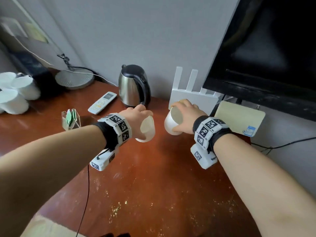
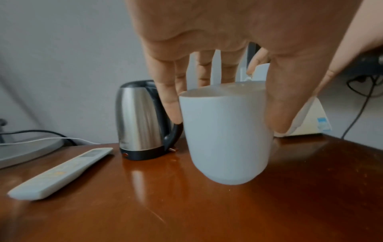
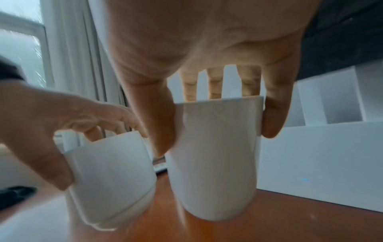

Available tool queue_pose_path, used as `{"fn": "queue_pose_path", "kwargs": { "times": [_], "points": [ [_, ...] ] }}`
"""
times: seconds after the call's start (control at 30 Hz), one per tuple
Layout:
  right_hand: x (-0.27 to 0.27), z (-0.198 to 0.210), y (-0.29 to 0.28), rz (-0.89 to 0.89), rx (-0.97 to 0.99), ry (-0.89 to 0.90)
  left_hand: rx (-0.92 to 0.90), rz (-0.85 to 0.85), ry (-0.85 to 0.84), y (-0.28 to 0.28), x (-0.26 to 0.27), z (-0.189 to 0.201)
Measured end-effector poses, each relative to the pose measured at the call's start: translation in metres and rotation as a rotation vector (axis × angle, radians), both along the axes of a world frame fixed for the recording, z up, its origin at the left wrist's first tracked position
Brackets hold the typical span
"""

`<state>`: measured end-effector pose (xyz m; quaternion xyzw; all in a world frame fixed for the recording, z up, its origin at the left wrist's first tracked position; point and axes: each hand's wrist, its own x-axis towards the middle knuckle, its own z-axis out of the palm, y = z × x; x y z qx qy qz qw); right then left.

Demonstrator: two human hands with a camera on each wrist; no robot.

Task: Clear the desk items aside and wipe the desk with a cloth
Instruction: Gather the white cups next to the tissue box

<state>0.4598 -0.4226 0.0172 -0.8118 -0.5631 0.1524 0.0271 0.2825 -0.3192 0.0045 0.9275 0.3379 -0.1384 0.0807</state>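
Observation:
Each hand holds a white handleless cup from above, a little over the red-brown desk (image 1: 153, 177). My left hand (image 1: 136, 113) grips the left cup (image 1: 147, 129) by its rim, with the thumb on one side and fingers on the other; the left wrist view shows this cup (image 2: 225, 135) tilted off the wood. My right hand (image 1: 186, 110) grips the right cup (image 1: 172, 123) the same way. In the right wrist view this cup (image 3: 215, 155) hangs beside the left cup (image 3: 110, 176). Both cups tip their mouths toward me and stand a hand's width apart.
Behind the hands stand a steel kettle (image 1: 133, 86), a white remote (image 1: 102, 102) and a white router (image 1: 193, 98). A dark TV (image 1: 266, 48) and a beige box (image 1: 239, 117) fill the right. White rolls (image 1: 15, 93), a lamp base (image 1: 74, 79) and a small paper holder (image 1: 71, 119) sit left. Pale specks (image 1: 118, 209) dot the near desk.

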Motion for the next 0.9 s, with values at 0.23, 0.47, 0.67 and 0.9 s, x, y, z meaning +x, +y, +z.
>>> {"fn": "queue_pose_path", "kwargs": {
  "times": [0.23, 0.47, 0.67, 0.9],
  "points": [
    [-0.056, 0.035, 0.003, 0.123, 0.036, -0.062, 0.088, 0.049, -0.085, 0.005, -0.062, 0.038],
    [-0.149, 0.051, 0.042, 0.196, 0.066, -0.093, 0.119, 0.067, -0.098, 0.047, -0.153, 0.045],
    [-0.259, 0.054, 0.105, 0.264, 0.059, -0.121, 0.100, 0.062, -0.082, 0.103, -0.255, 0.045],
    [-0.358, 0.046, 0.163, 0.371, 0.031, -0.123, 0.130, 0.180, -0.036, 0.153, -0.360, 0.048]
  ]
}}
